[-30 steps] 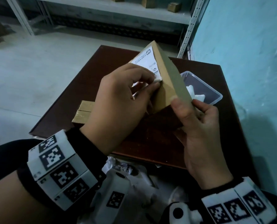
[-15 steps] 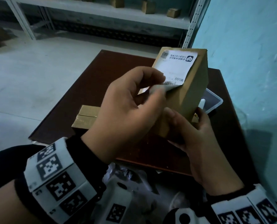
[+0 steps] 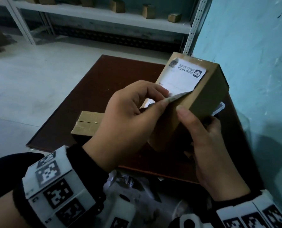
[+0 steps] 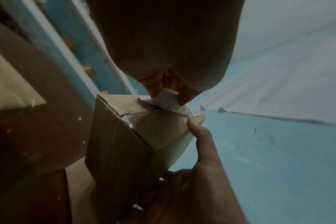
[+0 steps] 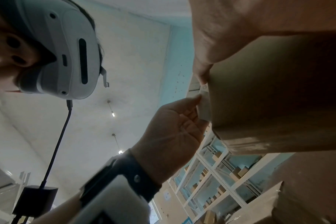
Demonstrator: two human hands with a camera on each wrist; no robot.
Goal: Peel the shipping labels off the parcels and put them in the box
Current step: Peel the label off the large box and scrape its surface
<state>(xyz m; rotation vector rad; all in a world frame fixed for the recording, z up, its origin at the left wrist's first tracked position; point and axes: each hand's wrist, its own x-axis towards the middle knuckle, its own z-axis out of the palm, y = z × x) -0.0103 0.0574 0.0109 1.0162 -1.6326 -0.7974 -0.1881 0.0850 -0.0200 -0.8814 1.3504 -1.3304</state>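
Step in hand, by my read: peeling the label off the raised parcel; nothing dropped in the box from this one yet.

- Dark brown wooden table [image 3: 104,83] filled frame centre. A second, flat taped cardboard parcel [image 3: 86,124] lay on it at centre left, partly behind the left hand.
- Tall brown cardboard parcel [image 3: 201,96] was held tilted above the table, right of centre. Right hand [image 3: 207,145] gripped it from below, thumb up along the near edge, fingers curled round the far side.
- Left hand [image 3: 128,116] was closed in a pinch, thumb and forefinger on the lifted lower corner of the white printed shipping label [image 3: 183,78]. The upper part was stuck flat to the parcel face.
- Clear plastic box [image 3: 220,107] showed only as a sliver at the right edge of the parcel, on the table behind it.

Next move probably calls for a slow, low-angle pull toward the bottom left of the frame while the right hand braces the parcel; the paper could tear if yanked. Then carry it right to the box.

Writing: upside-down Chinese print and a dark rounded logo near the label's upper edge; too small to read. No brand legible.
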